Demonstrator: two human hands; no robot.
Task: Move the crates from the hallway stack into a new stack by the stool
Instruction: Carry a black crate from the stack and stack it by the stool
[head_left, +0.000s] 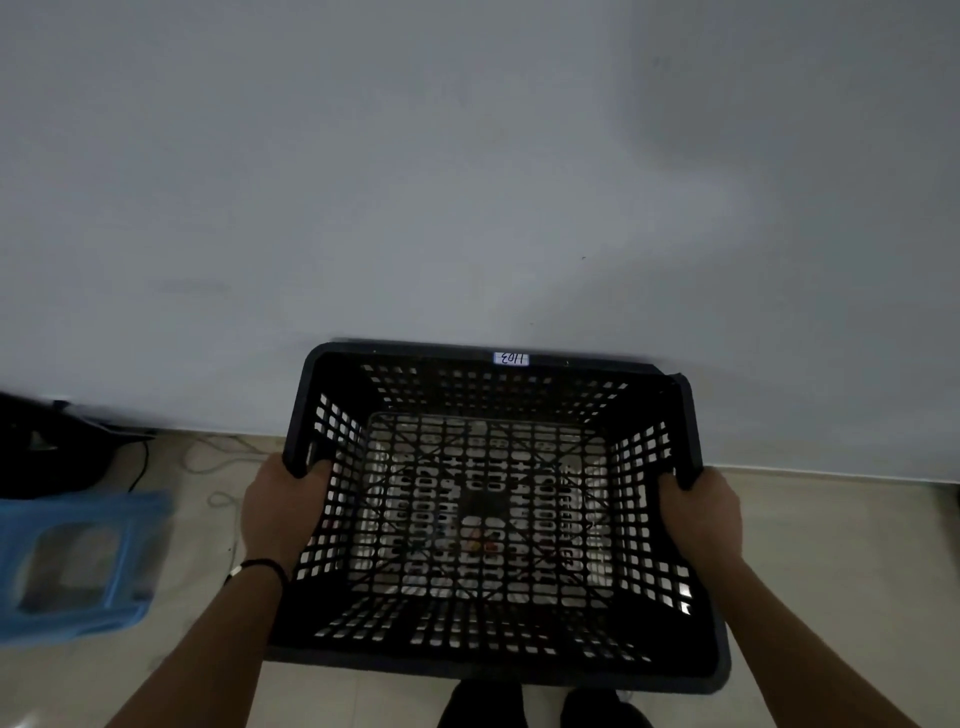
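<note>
Crate (498, 519) between both gripping hands

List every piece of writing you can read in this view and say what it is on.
"1103": handwritten on a small white label stuck to the far rim of the black crate, seen upside down from the wearer's side; the digits are small, so the reading is not certain.
Nothing else bears legible text: the blue stool, the wall and the floor show none.
</note>
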